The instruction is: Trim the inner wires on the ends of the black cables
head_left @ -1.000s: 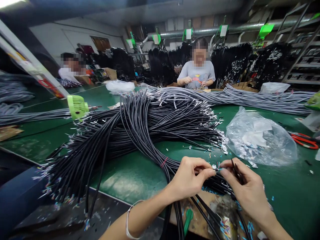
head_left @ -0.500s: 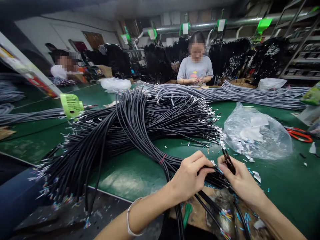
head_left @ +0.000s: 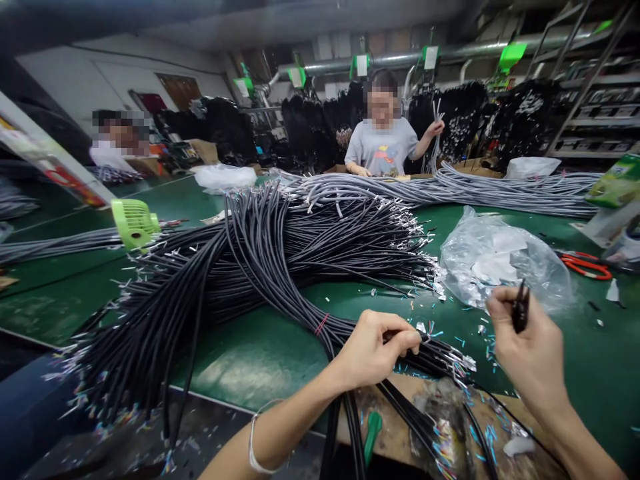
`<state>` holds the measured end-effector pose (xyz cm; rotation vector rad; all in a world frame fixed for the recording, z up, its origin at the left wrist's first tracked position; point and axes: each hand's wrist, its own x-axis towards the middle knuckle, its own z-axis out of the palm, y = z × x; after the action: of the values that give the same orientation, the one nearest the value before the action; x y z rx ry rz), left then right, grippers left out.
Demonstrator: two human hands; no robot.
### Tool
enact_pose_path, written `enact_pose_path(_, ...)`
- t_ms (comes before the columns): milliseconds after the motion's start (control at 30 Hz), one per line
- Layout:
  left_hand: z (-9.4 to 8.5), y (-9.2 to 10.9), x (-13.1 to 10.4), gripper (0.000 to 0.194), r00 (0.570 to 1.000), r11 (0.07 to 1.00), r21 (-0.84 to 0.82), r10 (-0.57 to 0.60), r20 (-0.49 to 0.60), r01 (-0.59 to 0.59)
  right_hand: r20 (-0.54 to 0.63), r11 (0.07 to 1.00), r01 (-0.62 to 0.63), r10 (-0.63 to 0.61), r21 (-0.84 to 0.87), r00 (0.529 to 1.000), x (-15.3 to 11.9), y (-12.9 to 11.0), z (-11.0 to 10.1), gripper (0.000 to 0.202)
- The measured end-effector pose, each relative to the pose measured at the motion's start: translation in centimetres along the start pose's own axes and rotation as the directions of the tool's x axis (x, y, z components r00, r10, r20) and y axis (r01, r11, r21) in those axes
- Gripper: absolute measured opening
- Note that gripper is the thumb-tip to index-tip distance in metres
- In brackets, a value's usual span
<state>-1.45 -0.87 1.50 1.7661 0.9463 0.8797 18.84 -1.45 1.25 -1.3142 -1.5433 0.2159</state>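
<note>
Big heap of black cables (head_left: 260,267) sprawls across the green desk (head_left: 260,353). Left hand (head_left: 373,350) pinches one cable end near the front edge; I'd keep that grip tight and close to the tip. Right hand (head_left: 530,340), lifted clear, is closed around small black tweezers (head_left: 520,308).

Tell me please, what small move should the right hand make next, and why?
Probably bring the right hand with its small black tool back down to the cable end. The left hand pinches that black cable with its stripped end free, while the right hand is raised and apart from it, beside the plastic bag.
</note>
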Motion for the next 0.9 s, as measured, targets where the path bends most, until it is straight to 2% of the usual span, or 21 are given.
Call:
enact_pose_path(33, 0.0, 0.0, 0.0, 0.029, 1.0, 1.0, -0.01, -0.006, -0.002, 0.006, 0.025, 1.0, 0.02, -0.021, 0.003, 0.999, 0.1, -0.1, -0.2, 0.008)
enact_pose_path(67, 0.0, 0.0, 0.0, 0.029, 1.0, 1.0, -0.013, -0.009, -0.004, 0.009, 0.108, 0.998, 0.061, -0.064, 0.025, 0.992, 0.1, -0.3, -0.3, 0.006)
enact_pose_path(133, 0.0, 0.1, 0.0, 0.029, 1.0, 1.0, 0.003, -0.003, -0.002, 0.003, 0.302, 0.982, 0.157, -0.181, 0.103, 0.936, -0.2, -0.9, -0.1, 0.005)
enact_pose_path(200, 0.1, 0.3, 0.0, 0.027, 1.0, 0.998, 0.05, 0.026, -0.014, -0.025, 0.375, 0.966, 0.217, -0.255, 0.142, 0.891, -0.8, -1.5, 0.5, 0.012)
enact_pose_path(367, 0.5, 0.5, 0.0, 0.015, 0.987, 0.987, 0.142, 0.095, -0.133, -0.076, 0.304, 0.955, 0.291, -0.264, -0.048, 0.915, -1.2, -1.0, 0.9, 0.023)
enact_pose_path(400, 0.5, 0.4, 0.0, 0.014, 0.985, 0.989, 0.124, 0.094, -0.147, -0.076, 0.246, 0.951, 0.291, -0.259, -0.104, 0.934, -0.8, -0.7, 0.6, 0.022)
enact_pose_path(500, 0.6, 0.2, 0.0, 0.016, 0.983, 0.996, 0.052, 0.082, -0.166, -0.074, -0.045, 0.953, 0.191, -0.207, -0.235, 0.977, 0.3, -0.1, -0.6, 0.008)
enact_pose_path(533, 0.6, 0.1, 0.0, 0.016, 0.982, 0.997, 0.039, 0.077, -0.17, -0.071, -0.072, 0.963, 0.169, -0.188, -0.211, 0.98, 0.6, -0.1, -0.8, 0.006)
enact_pose_path(600, 0.5, 0.1, 0.0, 0.017, 0.982, 0.997, 0.04, 0.073, -0.176, -0.067, 0.112, 0.978, 0.207, -0.202, -0.035, 0.973, 0.6, -0.5, -0.9, 0.004)
enact_pose_path(667, 0.5, 0.1, 0.0, 0.018, 0.985, 0.996, 0.059, 0.082, -0.154, -0.074, 0.305, 0.963, 0.227, -0.261, 0.143, 0.916, 0.1, -1.1, -0.4, 0.004)
enact_pose_path(700, 0.4, 0.2, 0.0, 0.019, 0.987, 0.994, 0.074, 0.092, -0.133, -0.083, 0.347, 0.959, 0.208, -0.265, 0.193, 0.9, -0.2, -1.4, 0.0, 0.005)
enact_pose_path(800, -0.1, 0.5, 0.0, 0.02, 0.99, 0.985, 0.115, 0.132, -0.044, -0.126, 0.431, 0.958, 0.008, -0.136, 0.286, 0.892, -0.8, -1.7, 0.6, 0.007)
enact_pose_path(867, -0.4, 0.6, 0.0, 0.018, 0.988, 0.981, 0.123, 0.151, -0.009, -0.149, 0.559, 0.93, -0.16, -0.058, 0.332, 0.827, -0.7, -1.5, 0.8, 0.012)
enact_pose_path(900, -0.4, 0.6, 0.0, 0.016, 0.988, 0.981, 0.122, 0.154, -0.009, -0.152, 0.602, 0.92, -0.206, -0.039, 0.332, 0.797, -0.5, -1.3, 0.8, 0.014)
